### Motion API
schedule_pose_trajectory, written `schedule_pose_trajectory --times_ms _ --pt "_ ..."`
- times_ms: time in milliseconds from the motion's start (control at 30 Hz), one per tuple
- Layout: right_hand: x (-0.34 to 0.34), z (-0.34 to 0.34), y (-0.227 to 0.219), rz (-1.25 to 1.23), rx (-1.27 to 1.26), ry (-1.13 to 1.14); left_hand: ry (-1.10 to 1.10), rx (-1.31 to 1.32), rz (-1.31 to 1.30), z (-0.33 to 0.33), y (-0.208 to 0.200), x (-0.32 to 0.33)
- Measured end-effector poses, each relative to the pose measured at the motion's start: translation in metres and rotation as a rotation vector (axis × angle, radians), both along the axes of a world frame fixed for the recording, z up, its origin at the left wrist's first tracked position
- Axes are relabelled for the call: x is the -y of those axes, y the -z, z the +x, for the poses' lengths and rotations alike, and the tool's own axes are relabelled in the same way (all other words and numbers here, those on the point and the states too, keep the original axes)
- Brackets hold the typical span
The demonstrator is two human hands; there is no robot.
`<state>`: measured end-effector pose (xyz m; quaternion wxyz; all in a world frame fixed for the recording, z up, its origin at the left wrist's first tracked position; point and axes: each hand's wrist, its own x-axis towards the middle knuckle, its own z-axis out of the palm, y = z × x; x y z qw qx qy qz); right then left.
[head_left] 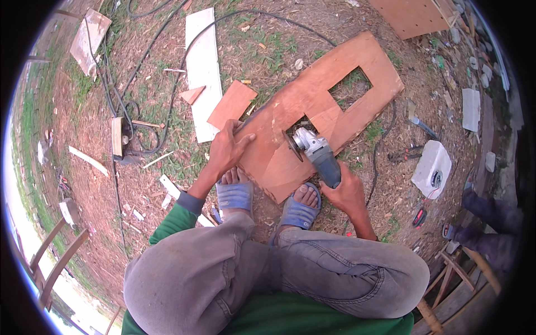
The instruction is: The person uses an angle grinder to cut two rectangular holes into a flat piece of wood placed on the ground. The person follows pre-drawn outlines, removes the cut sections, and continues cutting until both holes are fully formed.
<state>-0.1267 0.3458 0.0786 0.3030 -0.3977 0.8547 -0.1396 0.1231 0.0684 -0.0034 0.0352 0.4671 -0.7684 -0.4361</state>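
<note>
A reddish-brown plywood board [268,167] lies slantwise on the ground before me, its near end by my sandalled feet. Two openings are cut in it: a square one towards the far end and another nearer the middle, partly covered by the tool. My left hand [229,149] is closed on the board's left edge, thumb on top; some fingers are hidden. In my right hand [347,192] is the body of a grey angle grinder [321,155]. Its disc [293,146] stands on edge at the nearer opening, touching or just above the wood; I cannot tell which.
A small plywood offcut [233,104] rests partly on a white board [202,67]. Black cables [146,56] run over the grass to a wooden-sided box [118,138]. At right are a white block [432,170] and pliers-like tool [406,154]. Another person's legs [491,223] show far right.
</note>
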Motion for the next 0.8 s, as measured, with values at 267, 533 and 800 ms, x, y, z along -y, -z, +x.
schedule_pose_trajectory --times_ms 267,533,800 --pt "0.008 -0.027 -0.001 -0.029 0.022 -0.119 0.013 0.019 -0.012 0.0 0.004 -0.001" --pt "0.012 -0.038 -0.004 -0.07 0.322 0.068 0.019 0.008 -0.019 0.002 0.006 0.001" --pt "-0.005 -0.035 -0.013 -0.186 0.614 0.306 -0.003 0.141 0.056 -0.009 -0.02 0.013"
